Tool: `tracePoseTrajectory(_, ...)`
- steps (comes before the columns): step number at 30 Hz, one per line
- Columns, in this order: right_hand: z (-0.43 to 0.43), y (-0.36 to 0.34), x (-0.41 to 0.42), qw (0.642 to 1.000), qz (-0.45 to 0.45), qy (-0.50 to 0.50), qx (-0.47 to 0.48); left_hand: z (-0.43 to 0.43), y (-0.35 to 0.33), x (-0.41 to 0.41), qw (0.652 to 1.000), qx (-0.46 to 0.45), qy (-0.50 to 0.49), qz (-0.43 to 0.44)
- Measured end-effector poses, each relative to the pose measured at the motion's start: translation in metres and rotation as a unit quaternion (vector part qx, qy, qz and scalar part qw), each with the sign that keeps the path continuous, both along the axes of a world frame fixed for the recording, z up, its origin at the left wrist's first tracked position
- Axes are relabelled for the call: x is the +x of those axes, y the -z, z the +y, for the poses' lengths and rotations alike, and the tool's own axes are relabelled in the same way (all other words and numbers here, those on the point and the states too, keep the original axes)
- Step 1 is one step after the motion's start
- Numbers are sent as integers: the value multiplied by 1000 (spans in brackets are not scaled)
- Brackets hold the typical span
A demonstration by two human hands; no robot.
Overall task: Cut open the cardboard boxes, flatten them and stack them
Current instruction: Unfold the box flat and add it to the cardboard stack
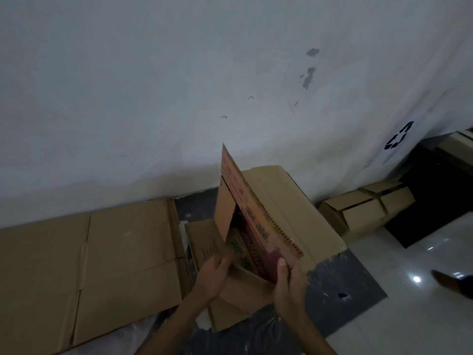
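By the wall [153,98], left hand [213,276] and right hand [290,285] gripping printed box [231,175], lettering [257,234] unreadably blurred, recycling symbol [399,135] beyond.

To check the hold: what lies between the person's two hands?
In the head view, the half-folded brown cardboard box with red and green print is held upright between the left hand and the right hand.

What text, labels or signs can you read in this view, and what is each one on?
Recycling symbol, three black arrows, no words: on the white wall at right.
Printed box, gripped by left hand and right hand: red and green lettering, too blurred to read.
Brown cardboard sheet behind it: small dark print, too small to read.
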State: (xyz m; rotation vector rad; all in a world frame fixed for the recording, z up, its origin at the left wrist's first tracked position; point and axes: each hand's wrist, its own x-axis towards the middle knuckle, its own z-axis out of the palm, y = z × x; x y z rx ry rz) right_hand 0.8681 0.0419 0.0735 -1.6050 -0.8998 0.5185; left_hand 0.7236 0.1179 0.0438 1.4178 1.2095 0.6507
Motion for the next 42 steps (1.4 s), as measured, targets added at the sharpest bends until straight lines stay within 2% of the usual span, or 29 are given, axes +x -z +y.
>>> tracePoseTrajectory(2, 1, 0, -3, 999, 35, -13, -10, -19, 3, -9, 995, -39, 71, -52)
tracePoseTrajectory(5, 3, 11, -18, 997, 73, -25, -10, -64, 8, -2, 979, -42, 178, -95)
tracePoseTrajectory(7, 5, 18, -26, 996, 83, -14, -20, -82, 14, 9, 965, -55, 207, -151)
tracePoseTrajectory(9, 6, 19, -28, 993, 116, 4, -5, -76, 14, 16, 966, -95, 182, -157)
tracePoseTrajectory(11, 8, 14, -25, 988, 148, 30, 38, -48, 8, 14, 960, -204, 111, -157)
tracePoseTrajectory(12, 6, 12, -23, 985, 156, 33, 61, -29, 6, 13, 959, -226, 81, -151)
tracePoseTrajectory(13, 4, 10, -22, 984, 158, 29, 78, -7, 3, 12, 971, -209, 38, -110)
tracePoseTrajectory(15, 0, 10, -20, 979, 173, 45, 95, 38, -6, 12, 995, -78, -59, 16)
tracePoseTrajectory(17, -3, 16, -14, 968, 212, 65, 117, 73, -18, 13, 982, 17, -122, 144)
tracePoseTrajectory(18, -3, 17, -10, 964, 225, 70, 126, 86, -22, 15, 976, 41, -117, 182)
tracePoseTrajectory(20, -4, 22, 0, 958, 241, 79, 134, 107, -23, 22, 962, 102, -27, 252)
tracePoseTrajectory(21, -3, 22, 5, 958, 237, 78, 142, 114, -20, 26, 959, 132, 6, 251)
tracePoseTrajectory(24, 1, 9, 21, 963, 182, 81, 182, 107, -19, 32, 976, 166, -15, 140)
tracePoseTrajectory(25, 3, 2, 27, 961, 166, 88, 204, 103, -20, 29, 973, 182, -41, 133)
tracePoseTrajectory(29, 12, 1, 59, 969, 100, 65, 215, 107, -34, -19, 943, 253, -112, 183)
tracePoseTrajectory(32, 20, 9, 54, 992, -30, 14, 119, 123, -42, -69, 950, 219, -115, 192)
tracePoseTrajectory(33, 25, 4, 42, 991, -61, -23, 120, 129, -41, -87, 955, 198, -125, 185)
tracePoseTrajectory(35, 33, -3, 11, 969, -117, -134, 174, 135, -34, -120, 969, 121, -166, 134)
tracePoseTrajectory(36, 37, 0, -2, 962, -115, -186, 161, 134, -29, -134, 974, 65, -191, 104)
tracePoseTrajectory(37, 42, 12, -11, 956, -104, -245, 125, 134, -20, -147, 974, 15, -213, 73)
tracePoseTrajectory(39, 51, 44, -23, 932, -159, -325, 32, 124, -8, -165, 970, -54, -236, 26)
tracePoseTrajectory(42, 60, 91, -45, 858, -287, -418, -87, 103, 7, -186, 943, -114, -308, -61)
